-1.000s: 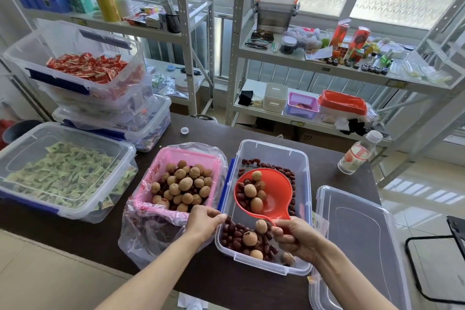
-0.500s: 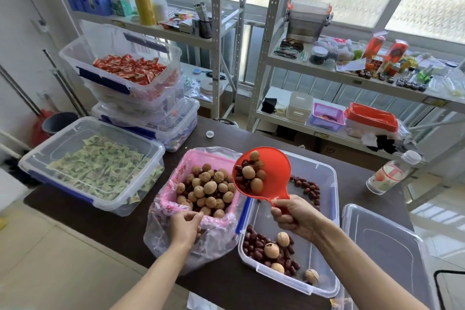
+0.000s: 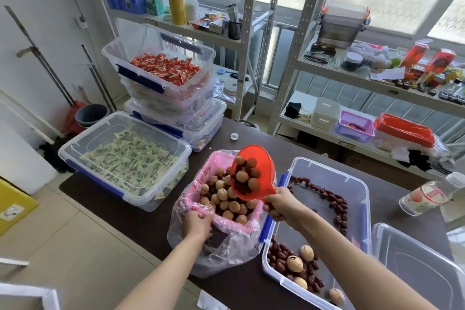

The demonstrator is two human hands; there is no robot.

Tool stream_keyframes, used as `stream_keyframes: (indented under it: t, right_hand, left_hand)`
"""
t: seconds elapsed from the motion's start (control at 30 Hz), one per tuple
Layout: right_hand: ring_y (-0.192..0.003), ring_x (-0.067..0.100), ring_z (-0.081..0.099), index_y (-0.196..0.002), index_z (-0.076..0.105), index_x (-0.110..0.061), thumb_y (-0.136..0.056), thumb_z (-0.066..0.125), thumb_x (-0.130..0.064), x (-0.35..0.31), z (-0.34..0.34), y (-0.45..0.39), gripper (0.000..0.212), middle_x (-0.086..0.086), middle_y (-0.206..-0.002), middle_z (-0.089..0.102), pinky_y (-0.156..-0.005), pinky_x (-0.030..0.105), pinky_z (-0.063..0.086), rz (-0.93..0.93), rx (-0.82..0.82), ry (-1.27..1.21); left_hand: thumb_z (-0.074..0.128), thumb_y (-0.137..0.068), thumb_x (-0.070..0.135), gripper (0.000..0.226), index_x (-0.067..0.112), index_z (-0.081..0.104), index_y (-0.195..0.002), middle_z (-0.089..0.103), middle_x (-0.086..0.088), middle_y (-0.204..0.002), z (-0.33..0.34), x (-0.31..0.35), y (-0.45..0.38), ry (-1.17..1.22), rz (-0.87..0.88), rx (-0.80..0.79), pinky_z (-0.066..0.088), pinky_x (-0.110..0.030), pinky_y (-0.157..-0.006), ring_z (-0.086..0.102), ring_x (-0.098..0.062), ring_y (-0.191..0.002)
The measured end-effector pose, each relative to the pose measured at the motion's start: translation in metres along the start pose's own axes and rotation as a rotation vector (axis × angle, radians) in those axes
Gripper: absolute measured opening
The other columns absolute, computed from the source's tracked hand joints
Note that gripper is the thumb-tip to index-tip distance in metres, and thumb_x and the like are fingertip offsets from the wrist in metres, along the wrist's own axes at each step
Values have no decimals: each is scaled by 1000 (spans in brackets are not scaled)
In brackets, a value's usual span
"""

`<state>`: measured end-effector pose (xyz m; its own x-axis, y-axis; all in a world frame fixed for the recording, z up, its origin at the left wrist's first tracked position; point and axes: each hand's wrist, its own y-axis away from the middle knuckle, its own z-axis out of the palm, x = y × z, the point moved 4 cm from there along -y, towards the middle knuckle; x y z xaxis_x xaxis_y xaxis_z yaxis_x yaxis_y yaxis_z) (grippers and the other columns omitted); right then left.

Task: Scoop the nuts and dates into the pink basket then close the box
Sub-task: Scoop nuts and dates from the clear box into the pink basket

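The pink basket [image 3: 254, 216], lined with a clear plastic bag, sits on the dark table and holds many walnuts. My left hand [image 3: 197, 224] grips its near left rim and the bag. My right hand [image 3: 279, 206] holds the handle of a red scoop [image 3: 264, 168], tilted over the basket with walnuts and dates sliding toward its lip. To the right lies the clear box [image 3: 352, 184] with dates [image 3: 337, 204] along its right side and a few walnuts [image 3: 294, 263] among dates at the near end. Its clear lid [image 3: 415, 267] lies at the far right.
Clear bins stand on the table's left: one of green-wrapped sweets [image 3: 125, 158], a stack topped with red-wrapped sweets [image 3: 163, 70]. A plastic bottle [image 3: 430, 194] lies at the right, a white cap [image 3: 234, 136] behind the basket. Metal shelves [image 3: 297, 58] rise beyond the table.
My right hand lifted the loaded scoop out of the box, carried it left over the basket and tipped it. My left hand shifted along the basket's near rim.
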<state>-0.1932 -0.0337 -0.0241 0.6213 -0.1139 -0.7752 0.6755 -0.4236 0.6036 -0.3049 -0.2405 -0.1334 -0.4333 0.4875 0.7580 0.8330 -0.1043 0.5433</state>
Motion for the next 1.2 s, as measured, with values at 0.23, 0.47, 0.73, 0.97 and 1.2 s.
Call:
stream_keyframes:
  t: [0.23,0.47,0.73,0.97,1.2]
  right_hand:
    - [-41,13,35,-89,54,1,-86,36,1,-9,9,-11,19,7,-58,46,-37,23,28,-85,65,314]
    - [-79,28,65,-109,56,-12,-79,42,-5,-22,12,-18,34,7,-81,63,-72,45,58,-206,160,586]
    - [-91,30,64,-133,43,-15,-88,42,-9,-34,14,-13,45,12,-100,65,-81,45,55,-276,273,813]
    - [-81,31,63,-144,26,-21,-89,44,-10,-36,10,-7,59,11,-94,64,-70,41,53,-376,362,938]
    - [-70,29,58,-151,11,-25,-92,42,-17,-36,1,-4,67,9,-83,62,-66,39,48,-410,457,955]
  left_hand:
    - [69,-87,26,28,-2,71,-91,73,-15,-79,1,0,-4,-107,-33,5,57,-27,-47,68,-21,-56]
    - [69,-88,24,24,1,72,-88,72,-13,-76,1,1,-3,-143,-24,7,61,-31,-52,68,-21,-57]
    - [68,-89,25,26,0,72,-95,74,-15,-84,0,3,0,-134,-15,6,58,-28,-50,70,-25,-65]
    - [68,-88,27,22,8,73,-81,75,-13,-80,0,3,1,-158,20,14,62,-33,-58,72,-26,-67]
    - [67,-84,20,26,11,64,-59,69,-7,-64,-4,6,6,-236,68,22,61,-39,-67,68,-29,-64]
